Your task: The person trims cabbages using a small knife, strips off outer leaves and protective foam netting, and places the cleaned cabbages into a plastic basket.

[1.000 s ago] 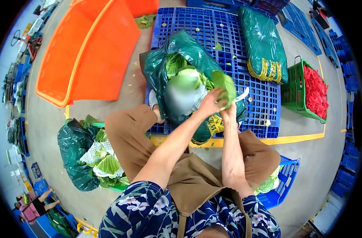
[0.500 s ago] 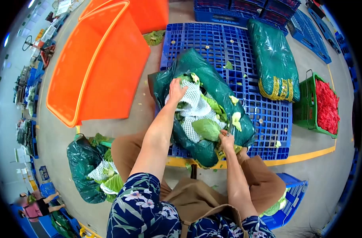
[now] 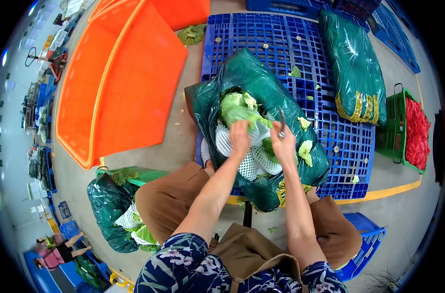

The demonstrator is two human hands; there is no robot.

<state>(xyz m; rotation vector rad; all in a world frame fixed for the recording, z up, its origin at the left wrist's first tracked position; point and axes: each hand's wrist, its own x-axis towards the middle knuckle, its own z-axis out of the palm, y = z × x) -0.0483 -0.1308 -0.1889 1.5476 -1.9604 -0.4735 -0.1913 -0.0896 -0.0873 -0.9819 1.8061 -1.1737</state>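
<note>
Cabbages (image 3: pixel 234 106), several in white foam netting (image 3: pixel 248 165), fill an opened dark green plastic bag (image 3: pixel 254 73) in front of me. My left hand (image 3: pixel 240 138) is closed on a green cabbage leaf (image 3: pixel 246 116), blurred by motion, over the netted heads. In my right hand (image 3: pixel 284 144) is a small knife (image 3: pixel 282 122), its blade pointing up and away from me. That hand is just right of the left one, above the bag. Part of another leaf (image 3: pixel 269 147) shows between the hands. Trimmed leaf pieces (image 3: pixel 305 152) lie on the bag's right side.
The bag rests on a blue plastic pallet (image 3: pixel 349 161) beside a second full green bag (image 3: pixel 356 68). Orange bins (image 3: pixel 149 93) stand left. A green crate (image 3: pixel 395 124) of red material is right. Another bag of cabbages (image 3: pixel 107 210) and a blue crate (image 3: pixel 366 239) flank my legs.
My left hand has moved from the foam netting toward me and right, and now grips a leaf. My right hand has risen away from the large leaf at the bag's near end.
</note>
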